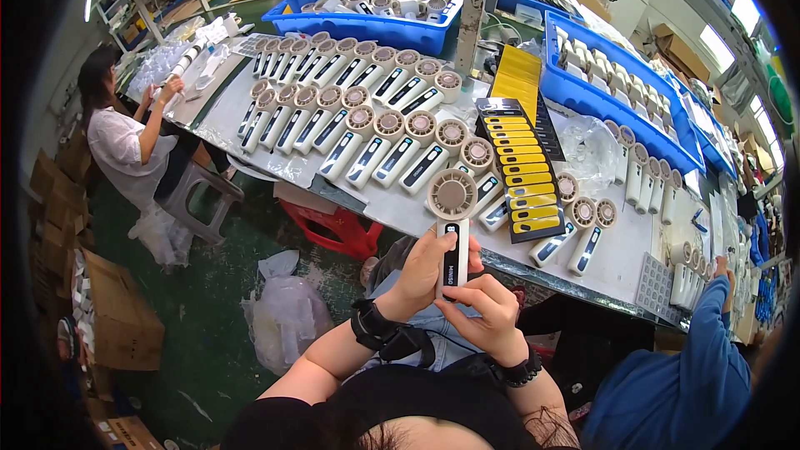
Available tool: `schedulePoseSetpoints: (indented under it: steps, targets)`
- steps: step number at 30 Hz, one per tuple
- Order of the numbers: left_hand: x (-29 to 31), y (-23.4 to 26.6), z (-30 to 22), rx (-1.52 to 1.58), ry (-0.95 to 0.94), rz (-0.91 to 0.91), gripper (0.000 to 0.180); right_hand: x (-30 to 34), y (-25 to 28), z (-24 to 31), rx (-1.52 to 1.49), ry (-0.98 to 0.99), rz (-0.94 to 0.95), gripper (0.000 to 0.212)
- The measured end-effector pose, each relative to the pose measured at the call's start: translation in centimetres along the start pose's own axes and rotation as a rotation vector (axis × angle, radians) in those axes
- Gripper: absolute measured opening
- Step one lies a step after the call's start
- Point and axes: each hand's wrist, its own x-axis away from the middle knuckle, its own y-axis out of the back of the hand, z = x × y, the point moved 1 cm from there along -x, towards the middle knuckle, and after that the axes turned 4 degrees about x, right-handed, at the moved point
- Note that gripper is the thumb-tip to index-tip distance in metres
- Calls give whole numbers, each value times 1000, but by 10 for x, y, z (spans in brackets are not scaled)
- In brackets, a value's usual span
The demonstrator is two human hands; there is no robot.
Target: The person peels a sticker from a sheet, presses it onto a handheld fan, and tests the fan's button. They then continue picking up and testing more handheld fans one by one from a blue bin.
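Observation:
A white handheld fan [452,193] with a round beige grille and a black front panel is upright before me, over the table's near edge. My left hand [419,273] is closed around its handle, thumb on the upper part of the panel. At the handle's lower end, my right hand [487,314] pinches with thumb and forefinger against the panel's bottom edge. Just beyond lies a yellow sheet [523,173] carrying a column of black stickers shaped like the panel. Several similar fans [388,129] lie in rows on the table, left of the sheet.
More fans [585,215] lie right of the sheet. Blue bins [367,27] of parts stand at the back. A metal post [473,17] rises behind the rows. One person sits at the left, and a blue sleeve [679,367] is at the right. A red stool [329,229] stands below.

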Motion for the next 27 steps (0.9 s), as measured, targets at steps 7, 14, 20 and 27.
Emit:
schedulePoseSetpoints:
  steps: [7, 14, 20, 27]
  targets:
    - [0, -3, 0, -52, -37, -74, 39, 1, -1, 1, 9, -17, 5, 26]
    - [-4, -1, 3, -93, -141, -106, 21, -5, 1, 1, 69, -43, -30, 24]
    - [-7, 2, 9, -111, -181, -126, 21, -1, 0, -4, 141, 41, -88, 24]
    - [-11, 7, 21, -127, -262, -233, 23, -5, 6, -3, 194, 84, -130, 23]
